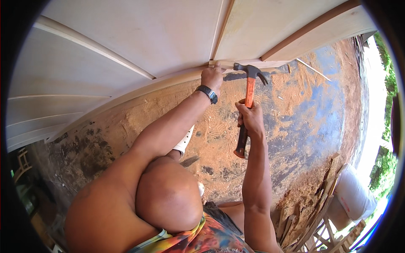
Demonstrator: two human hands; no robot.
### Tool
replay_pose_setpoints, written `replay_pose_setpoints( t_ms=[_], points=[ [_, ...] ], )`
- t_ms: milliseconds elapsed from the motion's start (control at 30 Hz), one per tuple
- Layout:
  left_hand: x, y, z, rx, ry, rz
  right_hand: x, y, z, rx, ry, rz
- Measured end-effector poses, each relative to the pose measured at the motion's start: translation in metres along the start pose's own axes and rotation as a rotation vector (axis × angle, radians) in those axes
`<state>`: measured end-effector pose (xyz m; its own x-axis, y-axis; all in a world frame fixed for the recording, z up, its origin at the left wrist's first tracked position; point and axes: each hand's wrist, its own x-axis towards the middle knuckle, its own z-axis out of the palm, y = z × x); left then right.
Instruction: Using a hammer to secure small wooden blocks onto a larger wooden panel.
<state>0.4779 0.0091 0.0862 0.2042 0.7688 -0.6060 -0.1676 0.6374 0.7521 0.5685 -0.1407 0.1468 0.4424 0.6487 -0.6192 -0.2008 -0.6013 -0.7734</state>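
Note:
My right hand [252, 119] is closed around the handle of a claw hammer [250, 88] with an orange and black grip and a dark metal head. The hammer's face is at the right end of a small wood block [228, 65]; whether they touch I cannot tell. My left hand [211, 79], with a dark watch on its wrist, pinches that block against the bottom edge of a large pale wooden panel [177, 38]. The left fingertips are partly hidden behind the hand. Narrow wooden strips [222, 29] run along the panel's face.
Sawdust covers the dark floor [219, 139]. A thin stick [314, 69] lies beyond the hammer. Wood scraps [310, 211] and a pale filled sack [354, 194] are at the lower right. My bent knee [168, 194] and a white shoe [184, 143] are below my left arm.

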Motion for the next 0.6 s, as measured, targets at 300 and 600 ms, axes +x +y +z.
replay_pose_setpoints(
  t_ms=[300,600],
  points=[
    [-0.005,0.007,0.005,0.099,0.016,-0.022,0.007,0.008,-0.073,0.577,0.508,-0.071],
    [-0.002,0.006,-0.001,0.068,0.034,-0.019,-0.01,-0.001,-0.046,-0.123,0.155,-0.055]
  ],
)
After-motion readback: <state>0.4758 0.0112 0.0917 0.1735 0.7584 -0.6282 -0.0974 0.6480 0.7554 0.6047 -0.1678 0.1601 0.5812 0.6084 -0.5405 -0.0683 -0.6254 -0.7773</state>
